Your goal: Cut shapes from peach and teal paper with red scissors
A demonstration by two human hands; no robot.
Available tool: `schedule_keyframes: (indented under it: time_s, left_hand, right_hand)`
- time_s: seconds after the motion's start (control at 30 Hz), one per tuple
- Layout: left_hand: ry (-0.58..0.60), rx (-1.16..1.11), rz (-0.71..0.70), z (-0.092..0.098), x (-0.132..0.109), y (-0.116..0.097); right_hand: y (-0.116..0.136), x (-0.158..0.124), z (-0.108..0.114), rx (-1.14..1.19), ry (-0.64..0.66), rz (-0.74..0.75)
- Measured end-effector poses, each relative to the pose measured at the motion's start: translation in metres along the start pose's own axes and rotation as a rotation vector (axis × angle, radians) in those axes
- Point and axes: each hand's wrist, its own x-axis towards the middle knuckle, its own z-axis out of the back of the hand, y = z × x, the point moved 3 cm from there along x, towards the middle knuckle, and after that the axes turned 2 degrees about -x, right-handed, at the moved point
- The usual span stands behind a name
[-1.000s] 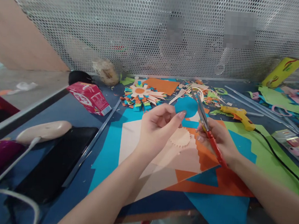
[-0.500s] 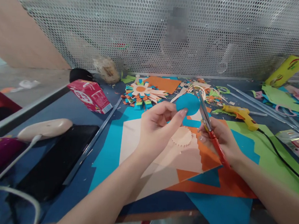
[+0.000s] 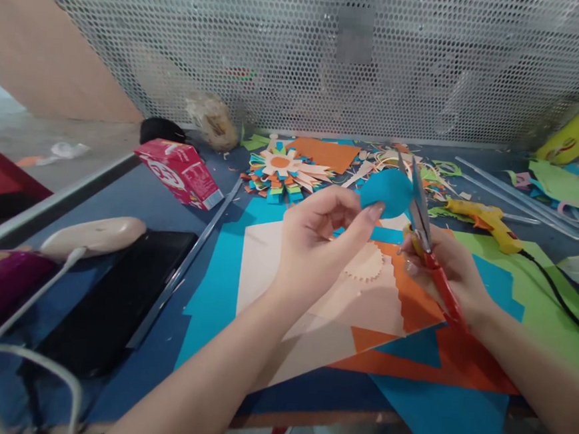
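Observation:
My left hand (image 3: 317, 246) pinches a round blue paper disc (image 3: 385, 192) between thumb and fingers, holding it above the table. My right hand (image 3: 445, 273) grips red-handled scissors (image 3: 426, 231), whose blades point up and stand slightly apart at the disc's right edge. Under both hands lie sheets of peach, orange, blue and green paper (image 3: 313, 299), with a peach scalloped circle (image 3: 365, 263) on top.
A layered paper flower (image 3: 280, 171) and paper scraps lie at the back. A yellow glue gun (image 3: 490, 219) with a black cord sits to the right. A red carton (image 3: 180, 171), a black slab (image 3: 113, 297) and a white corded device (image 3: 90, 236) are on the left. Perforated metal panel behind.
Both hands, the blue disc and the scissors have shifted a little right and up in the view. The scissor blades now sit against the disc's right edge.

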Motion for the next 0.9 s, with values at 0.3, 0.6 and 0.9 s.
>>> schedule_keyframes:
  time_s: [0.3, 0.6, 0.9]
  left_hand:
    - [0.036, 0.037, 0.01, -0.0001, -0.0016, -0.0009]
    - [0.049, 0.056, 0.029, -0.001, -0.0023, 0.001]
    - [0.033, 0.054, 0.03, 0.0005, -0.0017, 0.0005]
  right_hand:
    - [0.0015, -0.0001, -0.0001, -0.012, -0.004, 0.022]
    - [0.0042, -0.0012, -0.0012, 0.066, 0.018, -0.024]
    - [0.0046, -0.0018, 0.0006, 0.072, 0.027, -0.058]
